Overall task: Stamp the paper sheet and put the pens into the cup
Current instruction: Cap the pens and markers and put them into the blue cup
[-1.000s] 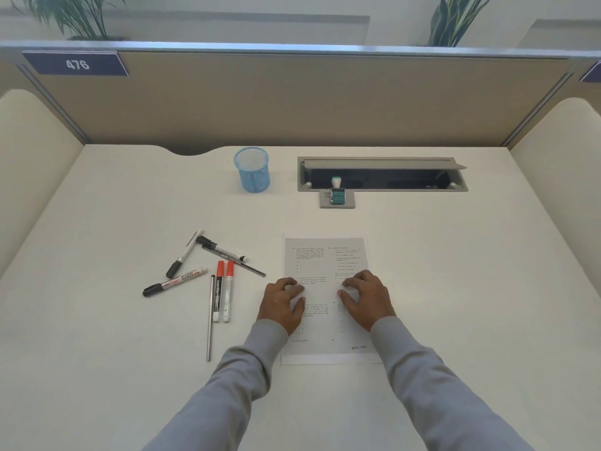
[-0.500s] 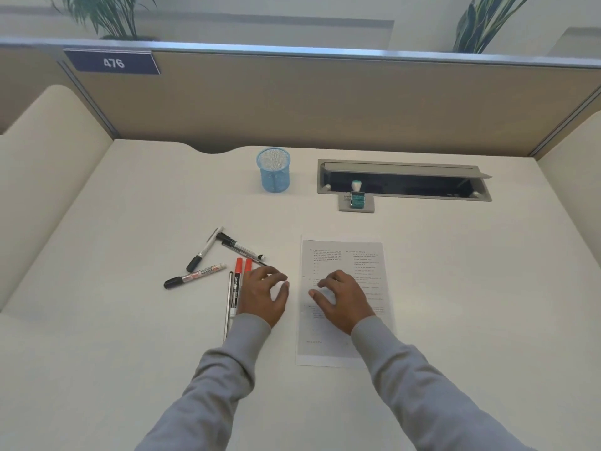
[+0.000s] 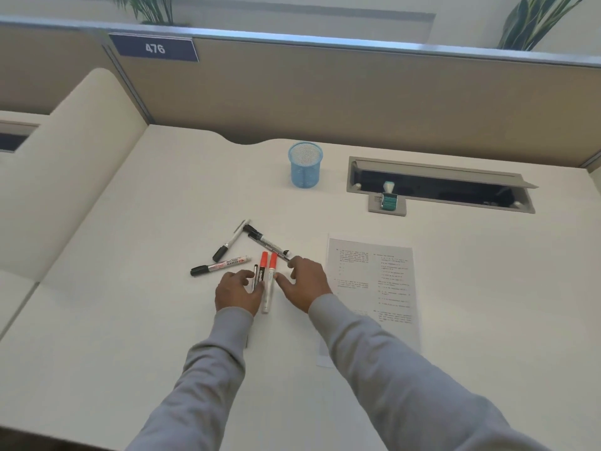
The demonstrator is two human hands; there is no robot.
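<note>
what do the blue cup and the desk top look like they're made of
The blue cup looks like fine wire mesh, probably painted metal: its wall and floor show a tiny see-through grid, with a solid rim. It could be plastic mesh; the view does not settle it.

The desk looks like a smooth, matte cream laminate or coated board: even colour, no grain, only soft reflections. Its core is hidden.

"476" is read on the blue partition plate (image 3: 155,48) | "MARKER" is read on the black-capped marker (image 3: 220,265) | the paper sheet (image 3: 374,288) print is left unread, too small
</note>
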